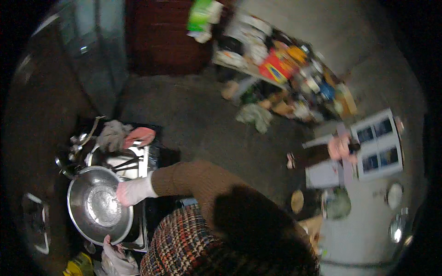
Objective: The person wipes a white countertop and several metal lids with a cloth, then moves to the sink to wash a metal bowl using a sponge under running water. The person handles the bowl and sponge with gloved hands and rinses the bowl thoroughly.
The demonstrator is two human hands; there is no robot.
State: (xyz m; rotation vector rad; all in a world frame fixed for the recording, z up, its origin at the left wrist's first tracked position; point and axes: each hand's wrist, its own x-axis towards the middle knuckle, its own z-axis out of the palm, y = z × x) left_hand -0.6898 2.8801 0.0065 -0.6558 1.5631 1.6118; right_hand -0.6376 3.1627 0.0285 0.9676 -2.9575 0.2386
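A wide stainless steel basin (103, 207) lies tilted towards me at the left of the view, its bright inside bare. My right hand (134, 192), in a pink and white glove under a brown knitted sleeve, grips the basin's rim with the fingers over its inner wall. At the lower rim, my left hand (115, 253) wears a similar pale glove and holds the edge, its pink fingertips showing. Behind the basin, dark-handled utensils (127, 164) rest across a white and metal surface, partly covered by the basin.
A grey cloth (114, 135) and a pink cloth (140, 137) lie beyond the basin. A yellow packet (78, 265) is near my left hand. Further off stand a crowded shelf (252, 70), a dark red panel (169, 38) and a white-framed panel (378, 145). Motion blurs much of the room.
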